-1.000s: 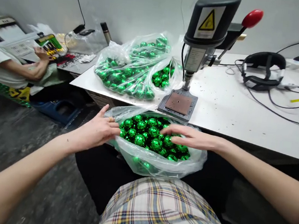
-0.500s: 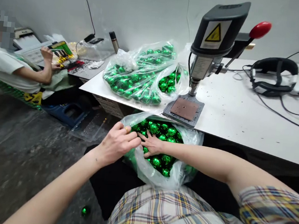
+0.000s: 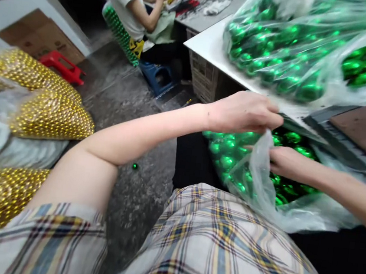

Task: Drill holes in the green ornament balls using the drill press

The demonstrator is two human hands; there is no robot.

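Note:
An open clear plastic bag [image 3: 258, 171] full of shiny green balls [image 3: 290, 138] rests on my lap, against the table edge. My left hand [image 3: 251, 112] is closed on the bag's rim at its upper left side. My right hand [image 3: 280, 160] reaches over the balls by the bag's left rim, its fingers partly behind the plastic, so what they do is hidden. On the white table lie more clear bags of green balls [image 3: 277, 46]. A single green ball [image 3: 135, 166] lies on the dark floor to the left.
The grey press base [image 3: 321, 123] juts over the table edge at right. Bags of gold balls [image 3: 54, 115] stand at the far left, by a red stool [image 3: 62, 65]. A person [image 3: 131, 5] sits on a blue stool [image 3: 159, 78] beyond the table corner.
The view has swung left and down, bringing the gold bags into sight and most of the press out. My right hand's spread fingers have moved to the bag's left rim, partly behind plastic.

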